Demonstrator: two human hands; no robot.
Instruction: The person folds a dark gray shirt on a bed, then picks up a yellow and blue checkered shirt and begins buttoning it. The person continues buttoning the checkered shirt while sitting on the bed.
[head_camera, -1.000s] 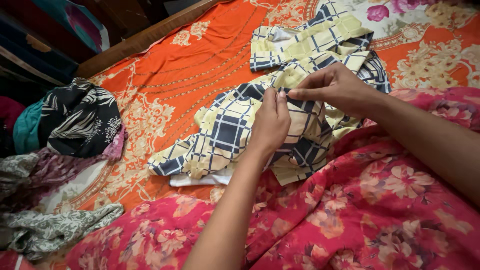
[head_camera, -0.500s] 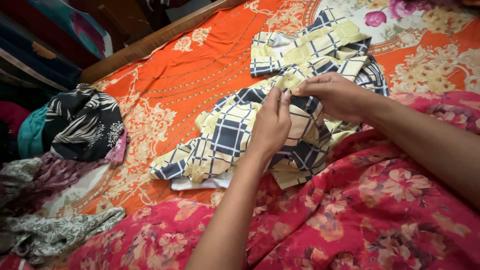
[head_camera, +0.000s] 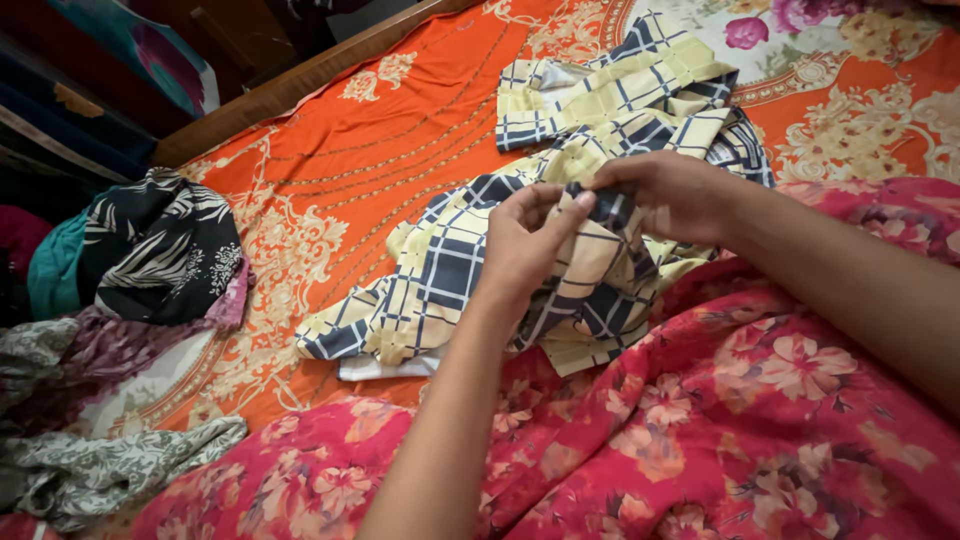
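A pale yellow and navy checked shirt lies crumpled on an orange patterned bedsheet. My left hand pinches a fold of the shirt between thumb and fingers near its middle. My right hand grips the same fold just to the right, fingertips almost touching the left hand's. The shirt's far part stretches toward the top of the view. A red floral cloth covers my lap below both arms.
A pile of clothes sits at the left: a black and white leaf-print garment, teal fabric, a purple piece and a grey patterned piece. The wooden bed edge runs along the upper left.
My left hand has turned and lifted slightly, its fingers now curled up around the fold. The right hand stays on the shirt at almost the same spot.
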